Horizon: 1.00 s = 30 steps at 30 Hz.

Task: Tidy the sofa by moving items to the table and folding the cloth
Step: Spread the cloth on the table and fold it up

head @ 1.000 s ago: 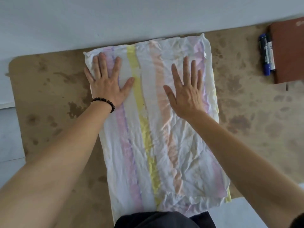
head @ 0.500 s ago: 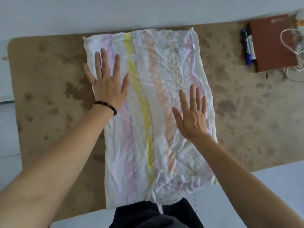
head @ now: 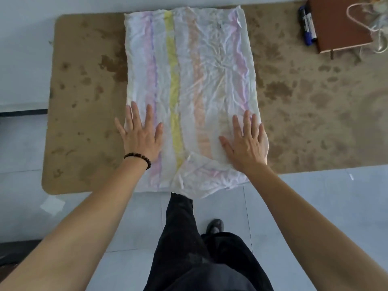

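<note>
Striped cloth (head: 189, 85) lies spread on table (head: 84, 101), near hem overhanging table edge. Left hand (head: 140, 137) and right hand (head: 247, 141) flat on near corners, fingers straight, slightly apart. Risk: bunched near-right corner gets trapped, skewing fold; overhang drags cloth floorward.

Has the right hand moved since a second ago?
Yes. The right hand slid back along the cloth, from its far half to its near end.

Thin, wrinkled matt cloth (head: 189, 80) (faded pastel stripes) on a mottled, matt brown table (head: 304, 101); smooth leather-like notebook (head: 340, 24)
</note>
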Each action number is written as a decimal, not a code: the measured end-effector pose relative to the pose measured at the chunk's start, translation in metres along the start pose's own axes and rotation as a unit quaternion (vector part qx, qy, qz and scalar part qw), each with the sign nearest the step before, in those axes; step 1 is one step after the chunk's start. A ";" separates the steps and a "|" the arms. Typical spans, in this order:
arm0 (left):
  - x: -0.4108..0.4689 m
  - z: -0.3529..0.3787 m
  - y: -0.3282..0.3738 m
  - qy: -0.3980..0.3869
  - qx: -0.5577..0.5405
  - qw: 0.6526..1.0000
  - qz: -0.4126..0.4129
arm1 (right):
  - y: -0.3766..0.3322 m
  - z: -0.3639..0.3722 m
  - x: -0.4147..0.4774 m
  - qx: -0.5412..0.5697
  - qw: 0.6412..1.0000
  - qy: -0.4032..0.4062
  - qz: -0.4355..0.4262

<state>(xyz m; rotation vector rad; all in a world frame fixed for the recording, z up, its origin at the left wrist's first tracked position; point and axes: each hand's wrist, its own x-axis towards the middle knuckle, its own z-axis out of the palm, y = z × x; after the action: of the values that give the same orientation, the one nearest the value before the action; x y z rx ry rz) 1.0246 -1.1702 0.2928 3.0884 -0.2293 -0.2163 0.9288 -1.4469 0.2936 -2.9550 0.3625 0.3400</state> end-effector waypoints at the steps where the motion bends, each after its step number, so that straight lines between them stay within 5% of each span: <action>1: -0.019 0.002 0.004 0.009 -0.014 1.000 -0.005 | -0.004 0.003 -0.010 0.020 1.000 0.001 -0.018; 6: -0.094 0.027 0.004 -0.056 0.017 0.998 -0.029 | -0.002 0.030 -0.040 0.029 0.998 -0.012 -0.063; 16: -0.090 0.047 0.003 0.021 0.014 0.999 -0.038 | -0.031 0.030 -0.059 0.068 0.987 0.095 -0.110; 21: -0.090 0.044 0.005 0.015 0.013 0.999 -0.040 | -0.060 0.038 -0.086 0.114 0.985 0.062 -0.115; 26: -0.090 0.035 0.006 -0.008 0.028 0.999 -0.027 | -0.027 0.018 -0.124 0.234 0.948 0.157 -0.146; 30: -0.097 0.033 0.006 -0.005 0.043 0.999 -0.017 | 0.026 0.027 -0.170 0.155 0.967 0.124 -0.159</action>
<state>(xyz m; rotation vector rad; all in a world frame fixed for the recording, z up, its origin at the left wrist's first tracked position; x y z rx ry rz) 0.9237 -1.1628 0.2741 3.1794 -0.1929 -0.2302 0.7557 -1.4294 0.3057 -2.6846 -0.0373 -0.1178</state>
